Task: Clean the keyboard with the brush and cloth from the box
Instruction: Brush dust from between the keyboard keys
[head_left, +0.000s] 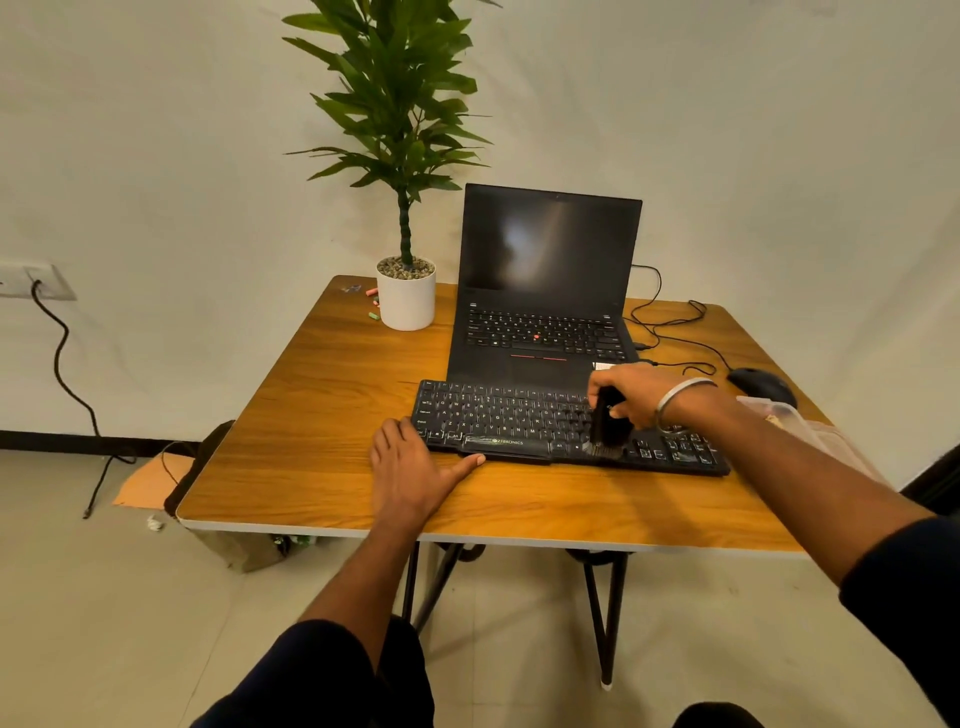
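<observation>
Right hand: the right hand (631, 395) grasps a black brush (609, 422) by its handle, fingers curled round it, a metal bangle (675, 402) on the wrist.
Brush: it stands nearly upright, bristles down and touching the keys on the right half of the keyboard (566, 427), near its front edge.
Left hand: the left hand (415, 467) lies flat and relaxed on the table (322, 415), fingers straight, touching the keyboard's front left corner, thumb stretched along its front edge.
Keyboard: black, long and low, white lettering on the keys, a printed brand name on the front strip; it lies slightly askew across the table.
Behind the keyboard: an open black laptop (545, 291) with a dark screen, its front edge just beside the keyboard's back edge.
Right of the keyboard: a clear plastic box (779, 415) partly hidden by the right forearm, and a black mouse (761, 387) with a trailing cable.
Left of the keyboard: a broad stretch of bare wood reaching the table's left edge.
Far left of the keyboard: a white potted plant (406, 296) beside the laptop.
Front of the keyboard: a band of bare wood runs to the table's near edge.
</observation>
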